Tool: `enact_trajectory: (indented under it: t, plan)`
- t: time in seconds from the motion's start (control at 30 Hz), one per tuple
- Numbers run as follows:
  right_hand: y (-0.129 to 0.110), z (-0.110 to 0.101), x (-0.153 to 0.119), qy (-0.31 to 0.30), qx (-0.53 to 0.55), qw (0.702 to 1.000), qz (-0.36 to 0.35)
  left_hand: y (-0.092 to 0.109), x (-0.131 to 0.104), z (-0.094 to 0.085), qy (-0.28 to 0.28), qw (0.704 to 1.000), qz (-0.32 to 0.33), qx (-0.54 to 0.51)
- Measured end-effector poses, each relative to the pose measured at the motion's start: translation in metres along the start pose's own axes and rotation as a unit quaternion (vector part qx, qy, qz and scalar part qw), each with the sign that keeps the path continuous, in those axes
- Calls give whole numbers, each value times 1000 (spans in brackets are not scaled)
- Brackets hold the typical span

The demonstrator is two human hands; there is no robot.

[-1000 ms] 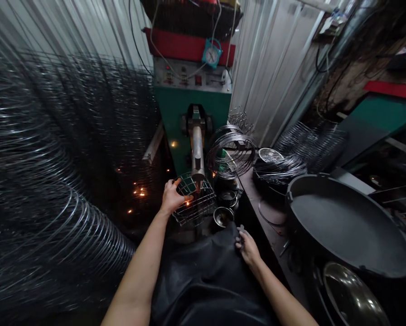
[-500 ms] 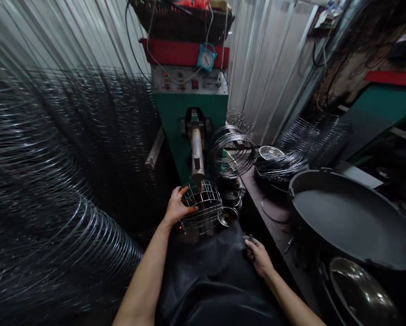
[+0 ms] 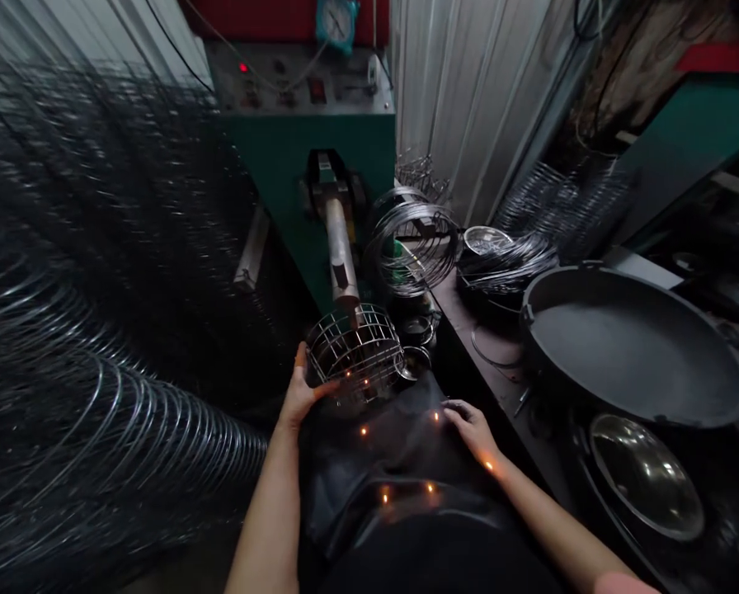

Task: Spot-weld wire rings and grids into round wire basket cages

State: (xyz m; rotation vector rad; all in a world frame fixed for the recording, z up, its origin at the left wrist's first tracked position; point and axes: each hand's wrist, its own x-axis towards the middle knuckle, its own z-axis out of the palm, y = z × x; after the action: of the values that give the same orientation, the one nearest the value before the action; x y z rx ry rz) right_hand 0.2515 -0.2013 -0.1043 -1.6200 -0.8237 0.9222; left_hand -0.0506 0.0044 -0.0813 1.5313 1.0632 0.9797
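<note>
My left hand point(image 3: 299, 393) grips the left rim of a round wire basket point(image 3: 354, 353), holding it under the metal arm point(image 3: 340, 256) of a green welding machine point(image 3: 311, 157). Orange sparks fall from the basket onto the black apron point(image 3: 394, 478) over my lap. My right hand point(image 3: 472, 429) rests palm down on the apron's right edge, its fingers closed around something small and dark that I cannot make out.
A long stack of wire rings point(image 3: 97, 396) fills the left side. To the right, a bench carries coils of wire point(image 3: 410, 247), a large black pan point(image 3: 629, 346), a shiny steel bowl point(image 3: 645, 474) and small metal cups point(image 3: 416, 363).
The view has tilted down and closer. My left hand has turned the basket on the machine arm, and fresh sparks now fall on the apron. My right hand has stayed on the apron.
</note>
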Motion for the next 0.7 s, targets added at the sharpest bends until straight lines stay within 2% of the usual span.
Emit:
enact_trajectory:
  t: [0.07, 0.13, 0.23, 0.33, 0.4, 0.47, 0.57, 0.63, 0.7]
  plan:
    - [6, 0, -5, -38, -83, 994, -51, -1, -1, 6, 25, 999, 3, -26]
    - [9, 1, -11, -65, -135, 986, -73, 1, -3, 10, 45, 999, 0, -27]
    - [3, 1, -14, -81, -174, 980, -45, 4, -5, 10, 88, 996, -8, -19]
    - [-22, 0, -13, -122, -163, 979, -7, 11, -8, 4, 113, 994, -2, 2]
    - [-50, 2, -14, -204, -133, 970, 1, 21, -15, -1, 100, 993, 17, 52]
    - [-81, 8, -14, -304, -89, 949, 6, 35, -24, -2, 64, 987, 55, 138]
    - [-123, 24, -6, -415, -42, 908, 28, 62, -35, 7, 1, 951, 126, 283]
    - [-141, 42, 6, -451, -47, 890, 35, 79, -38, 16, -23, 917, 156, 367]
    - [-149, 62, 18, -435, -96, 895, 2, 94, -38, 25, -30, 890, 162, 425]
